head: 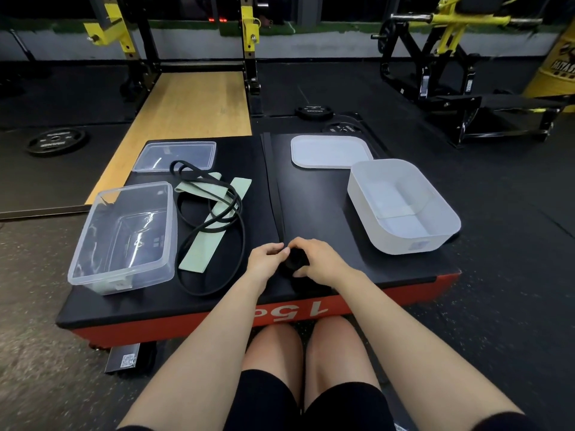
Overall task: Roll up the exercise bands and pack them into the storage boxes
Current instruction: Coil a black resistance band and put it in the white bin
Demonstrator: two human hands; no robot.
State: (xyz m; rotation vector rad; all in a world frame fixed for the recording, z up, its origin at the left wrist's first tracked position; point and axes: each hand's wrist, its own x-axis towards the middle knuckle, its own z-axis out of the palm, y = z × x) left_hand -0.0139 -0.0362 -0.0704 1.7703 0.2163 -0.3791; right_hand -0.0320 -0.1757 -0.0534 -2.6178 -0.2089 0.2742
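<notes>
A wide black band [273, 181] lies flat down the middle of the black platform [311, 194], and its near end is wound into a small roll [295, 259]. My left hand [267, 256] pinches the roll's left side and my right hand [317, 259] curls over its right side. A thin black loop band [214, 225] lies tangled over a pale green flat band [214, 222] left of the centre. An empty clear box [124, 237] stands at the near left. An empty white box [401, 206] stands at the right.
A clear lid [177, 155] lies behind the clear box and a white lid [329, 150] behind the white box. The platform has a red front [373, 303]. Weight plates [56, 141], a rack [186, 42] and a machine [451, 57] stand on the gym floor around.
</notes>
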